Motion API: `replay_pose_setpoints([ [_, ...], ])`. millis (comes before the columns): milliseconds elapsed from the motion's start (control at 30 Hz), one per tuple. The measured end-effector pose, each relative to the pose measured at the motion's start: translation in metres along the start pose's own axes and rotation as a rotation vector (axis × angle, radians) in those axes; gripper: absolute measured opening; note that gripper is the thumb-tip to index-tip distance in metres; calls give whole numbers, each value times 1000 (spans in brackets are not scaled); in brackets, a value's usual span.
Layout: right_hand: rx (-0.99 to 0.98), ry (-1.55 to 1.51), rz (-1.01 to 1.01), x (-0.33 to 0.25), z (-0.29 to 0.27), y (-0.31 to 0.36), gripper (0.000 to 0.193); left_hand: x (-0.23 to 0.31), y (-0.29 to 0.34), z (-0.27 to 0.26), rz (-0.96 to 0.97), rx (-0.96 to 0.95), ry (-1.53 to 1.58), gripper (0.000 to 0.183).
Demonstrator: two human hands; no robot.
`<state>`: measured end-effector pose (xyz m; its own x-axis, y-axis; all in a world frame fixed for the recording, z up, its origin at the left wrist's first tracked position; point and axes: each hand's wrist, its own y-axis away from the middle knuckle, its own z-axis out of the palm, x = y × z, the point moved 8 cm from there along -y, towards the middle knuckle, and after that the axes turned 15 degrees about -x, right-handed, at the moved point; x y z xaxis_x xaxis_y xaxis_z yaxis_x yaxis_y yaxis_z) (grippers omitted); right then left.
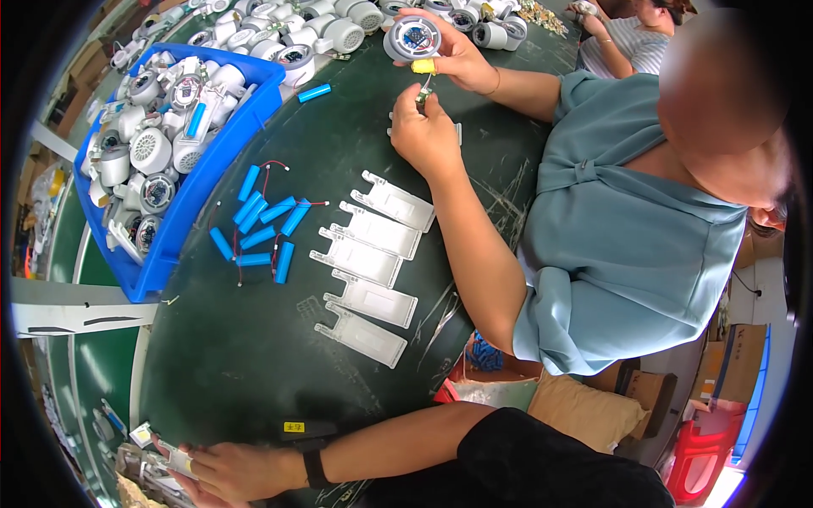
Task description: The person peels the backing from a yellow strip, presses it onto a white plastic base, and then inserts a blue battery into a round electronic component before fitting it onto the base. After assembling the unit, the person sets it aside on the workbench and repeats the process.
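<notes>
At the lower left my right hand (241, 472) reaches in from a black sleeve, a dark band on its wrist. Its fingers are closed on a small whitish plastic part (179, 461), partly covered by the fingertips. Just beyond it shows a small white piece with a pale yellow square (141, 435). An open cardboard box (131, 487) with small parts lies beside the hand, cut off by the lower edge. My left hand is not in view. A dark strap-like object with a yellow label (294, 427) lies above my wrist.
Across the green table (246, 356) lie several white plastic panels (366, 298) and blue cylindrical batteries (254, 212) with wires. A blue bin (216, 169) holds white-grey round housings. At right, a co-worker in a teal blouse (627, 229) holds a round housing (412, 38) and a wired part.
</notes>
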<state>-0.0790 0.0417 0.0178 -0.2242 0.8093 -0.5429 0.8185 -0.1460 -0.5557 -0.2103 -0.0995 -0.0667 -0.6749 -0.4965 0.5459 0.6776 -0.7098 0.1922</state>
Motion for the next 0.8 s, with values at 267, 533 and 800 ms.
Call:
replay_pose_setpoints([
  [267, 2, -29, 10, 2, 5, -2, 25, 3, 0, -10, 48, 159, 88, 24],
  [533, -1, -32, 7, 1, 7, -1, 23, -8, 2, 19, 79, 213, -99, 22],
  [800, -13, -29, -3, 2, 9, -1, 22, -7, 1, 15, 47, 93, -130, 29],
])
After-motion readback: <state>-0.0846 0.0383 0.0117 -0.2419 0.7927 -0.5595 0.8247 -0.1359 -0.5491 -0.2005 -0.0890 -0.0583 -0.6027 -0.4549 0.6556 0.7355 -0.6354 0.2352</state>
